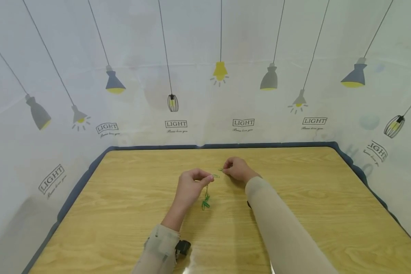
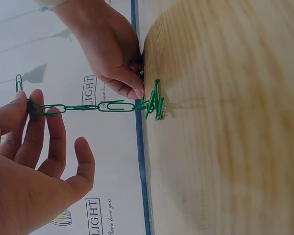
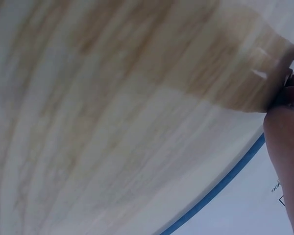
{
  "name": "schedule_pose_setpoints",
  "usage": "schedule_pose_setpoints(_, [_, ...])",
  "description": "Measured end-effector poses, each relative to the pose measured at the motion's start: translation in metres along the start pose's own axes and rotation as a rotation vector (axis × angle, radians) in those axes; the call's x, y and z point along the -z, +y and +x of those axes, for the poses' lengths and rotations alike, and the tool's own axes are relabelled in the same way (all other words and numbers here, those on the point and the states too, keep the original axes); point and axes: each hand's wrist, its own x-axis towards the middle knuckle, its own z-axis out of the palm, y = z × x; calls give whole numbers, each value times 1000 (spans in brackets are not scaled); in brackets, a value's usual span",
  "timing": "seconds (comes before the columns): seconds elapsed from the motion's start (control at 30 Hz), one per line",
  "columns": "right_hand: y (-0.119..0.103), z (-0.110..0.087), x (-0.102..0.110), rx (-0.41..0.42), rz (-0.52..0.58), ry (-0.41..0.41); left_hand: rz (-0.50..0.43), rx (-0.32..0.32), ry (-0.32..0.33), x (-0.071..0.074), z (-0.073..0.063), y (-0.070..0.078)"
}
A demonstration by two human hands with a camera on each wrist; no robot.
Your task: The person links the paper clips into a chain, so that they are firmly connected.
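My left hand (image 1: pixel 189 187) pinches a green paper clip near the upper end of a chain of linked paper clips (image 2: pixel 115 106). One clip (image 2: pixel 18 83) sticks up past the thumb and forefinger. Below the hand the chain hangs over the table, and its lower end is a bunched cluster (image 1: pixel 206 201) of several green clips. My right hand (image 1: pixel 238 169) is a little farther forward and to the right, low over the table. Between its thumb and fingertips it pinches a small green paper clip (image 1: pixel 220 169), apart from the chain. The right wrist view shows only part of that hand (image 3: pixel 286 105).
The wood-grain table (image 1: pixel 123 198) spreads around both hands, with a dark blue edge strip (image 1: pixel 260 145) along its back and sides. Behind it stands a pale wall covering (image 1: pixel 198 38) printed with hanging lamps. A black device (image 1: pixel 183 247) sits at the left wrist.
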Motion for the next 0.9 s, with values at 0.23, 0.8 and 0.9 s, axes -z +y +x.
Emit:
schedule_pose_setpoints(0.23, [-3,-1,-3,-29,-14,70,10,-12,-1,0,1,4])
schedule_pose_setpoints(0.8, [-62,-48,71,202,82,20,14,4,-4,3,5,2])
schedule_pose_setpoints(0.9, [-76,-63,75,236,137,-18,16,-6,-6,3,7,1])
